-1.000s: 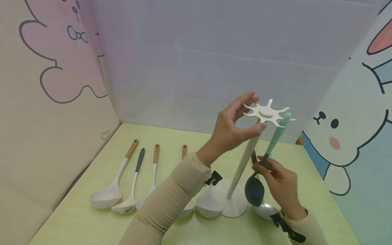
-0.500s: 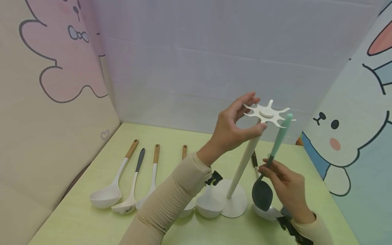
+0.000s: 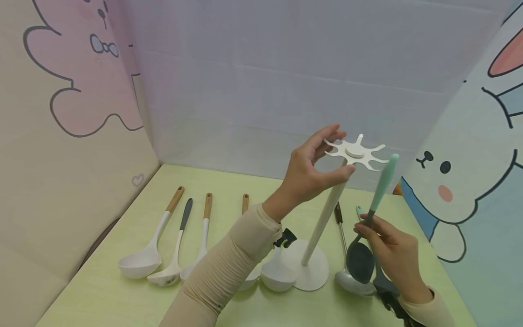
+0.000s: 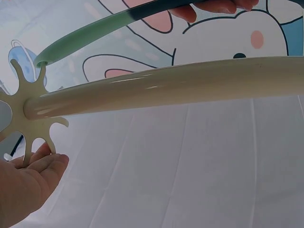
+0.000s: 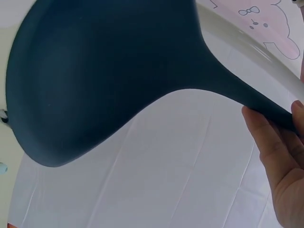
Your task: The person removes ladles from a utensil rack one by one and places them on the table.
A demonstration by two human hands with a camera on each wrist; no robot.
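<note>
A white utensil stand (image 3: 353, 151) has a round base, a slim pole and a star-shaped top of curved hooks. My left hand (image 3: 312, 165) holds the near-left edge of that top; in the left wrist view its fingers (image 4: 47, 166) pinch the lower hooks. To the right, my right hand (image 3: 390, 254) pinches the dark neck of a ladle (image 3: 360, 263) with a mint handle (image 3: 384, 184). The handle's end meets a hook tip (image 4: 42, 71); whether it is hooked on, I cannot tell. In the right wrist view the ladle's dark bowl (image 5: 99, 80) fills the upper left.
On the pale green table, white ladles (image 3: 140, 263) and a slotted spoon (image 3: 165, 274) lie left, partly behind my left forearm. A metal ladle (image 3: 352, 284) and a dark turner (image 3: 384, 281) lie under my right hand. Printed walls stand around the table.
My right hand has moved right and slightly down with the ladle, whose handle now stands farther out from the stand's top. The left hand has stayed on the stand.
</note>
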